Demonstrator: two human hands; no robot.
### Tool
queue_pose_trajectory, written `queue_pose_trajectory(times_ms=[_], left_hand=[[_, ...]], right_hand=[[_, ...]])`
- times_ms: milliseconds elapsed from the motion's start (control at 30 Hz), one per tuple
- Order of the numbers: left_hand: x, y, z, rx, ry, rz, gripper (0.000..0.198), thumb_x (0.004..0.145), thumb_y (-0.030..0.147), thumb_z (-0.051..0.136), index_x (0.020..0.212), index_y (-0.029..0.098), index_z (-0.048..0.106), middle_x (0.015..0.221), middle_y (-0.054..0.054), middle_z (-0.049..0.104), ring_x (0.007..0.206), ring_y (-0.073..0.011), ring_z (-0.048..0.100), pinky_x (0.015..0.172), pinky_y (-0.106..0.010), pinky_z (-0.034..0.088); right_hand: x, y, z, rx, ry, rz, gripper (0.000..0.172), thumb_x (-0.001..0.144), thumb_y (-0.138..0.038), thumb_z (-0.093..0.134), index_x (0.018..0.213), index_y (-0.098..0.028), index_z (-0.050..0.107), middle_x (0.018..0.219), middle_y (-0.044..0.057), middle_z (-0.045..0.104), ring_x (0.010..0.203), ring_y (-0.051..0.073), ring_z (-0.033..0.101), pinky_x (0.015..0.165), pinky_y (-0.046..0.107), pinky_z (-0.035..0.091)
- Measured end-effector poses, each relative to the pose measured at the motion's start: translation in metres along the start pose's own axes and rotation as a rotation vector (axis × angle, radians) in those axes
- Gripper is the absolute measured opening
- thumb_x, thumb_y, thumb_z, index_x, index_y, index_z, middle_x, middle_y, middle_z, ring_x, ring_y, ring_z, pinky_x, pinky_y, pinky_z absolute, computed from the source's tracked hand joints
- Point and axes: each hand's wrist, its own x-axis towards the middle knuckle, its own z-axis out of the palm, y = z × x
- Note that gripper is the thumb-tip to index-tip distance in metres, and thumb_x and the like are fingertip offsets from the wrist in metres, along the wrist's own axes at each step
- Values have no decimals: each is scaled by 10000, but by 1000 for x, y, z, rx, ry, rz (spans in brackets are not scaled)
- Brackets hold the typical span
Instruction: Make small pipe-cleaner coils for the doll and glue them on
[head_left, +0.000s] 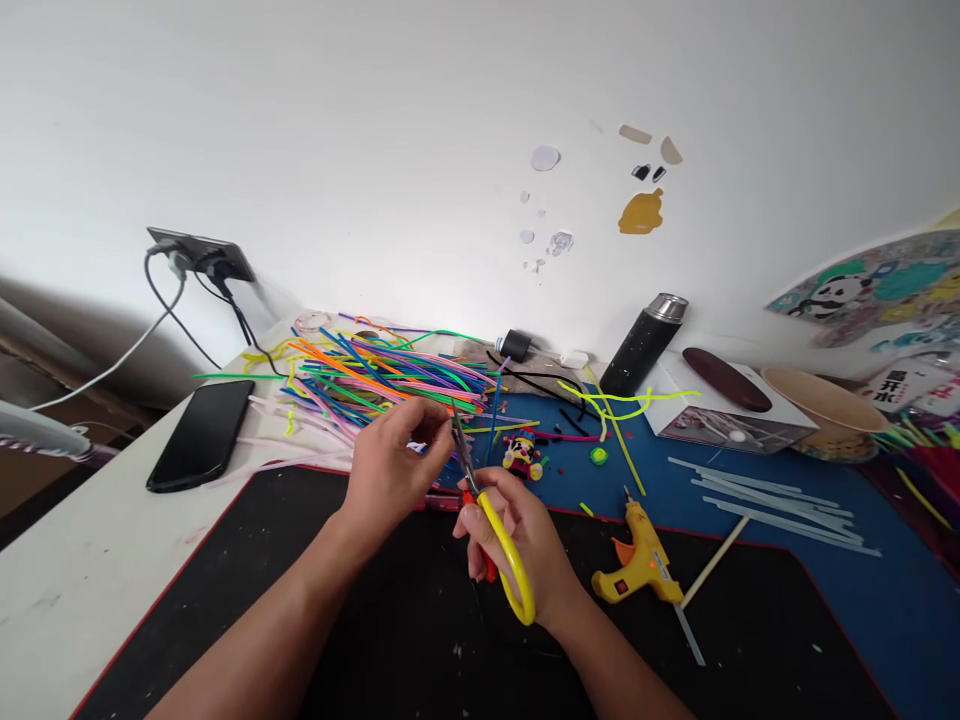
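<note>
My right hand (pixel 514 535) is closed around scissors (pixel 504 555) with a yellow handle loop. Their metal blades point up and away, and some red shows by my fingers. My left hand (pixel 397 455) is just left of the blade tips, thumb and fingers pinched together; whatever they hold is too small or hidden to name. Beyond my hands lies a heap of colourful pipe cleaners (pixel 390 370). A small multicoloured figure (pixel 521 455) is behind the right hand, with a green and yellow ball (pixel 598 457) to its right.
A yellow glue gun (pixel 641 560) lies on the black mat (pixel 360 640), right of my hands. Clear glue sticks (pixel 780 505), a tissue box (pixel 724 410), a bowl (pixel 825 405) and a black thermos (pixel 645 345) are farther right. A phone (pixel 201 435) lies left, below plugged-in cables (pixel 217 280).
</note>
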Motion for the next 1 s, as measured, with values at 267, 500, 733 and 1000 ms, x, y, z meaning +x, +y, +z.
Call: queue_pose_trajectory(times_ms=[267, 500, 733, 1000], left_hand=[[-6, -5, 6, 91, -41, 197, 82, 937, 191, 625, 879, 230, 669, 767, 7, 722, 688, -163, 671, 678, -269, 496], [-9, -4, 10, 97, -69, 188, 79, 927, 171, 620, 892, 223, 669, 783, 4, 734, 705, -162, 687, 684, -263, 499], [-8, -2, 9, 47, -102, 139, 93, 921, 200, 621, 844, 224, 668, 741, 20, 728, 661, -153, 679, 651, -250, 491], [-5, -2, 6, 43, -140, 131, 86, 913, 215, 638, 846, 216, 693, 729, 24, 737, 658, -150, 684, 661, -247, 488]], right_hand=[[-1, 3, -1, -16, 59, 3, 484, 909, -623, 733, 1116, -208, 594, 745, -45, 651, 390, 83, 546, 367, 184, 404], [-3, 3, -1, -7, 84, 25, 498, 897, -638, 743, 1096, -206, 594, 701, -66, 602, 352, 68, 493, 329, 172, 360], [-3, -1, -2, 7, 102, 31, 455, 876, -586, 795, 1052, -214, 602, 621, -100, 490, 355, 61, 433, 335, 178, 334], [-2, 3, -2, -56, 121, 1, 376, 902, -522, 785, 1051, -219, 618, 645, -93, 462, 377, 60, 398, 356, 204, 302]])
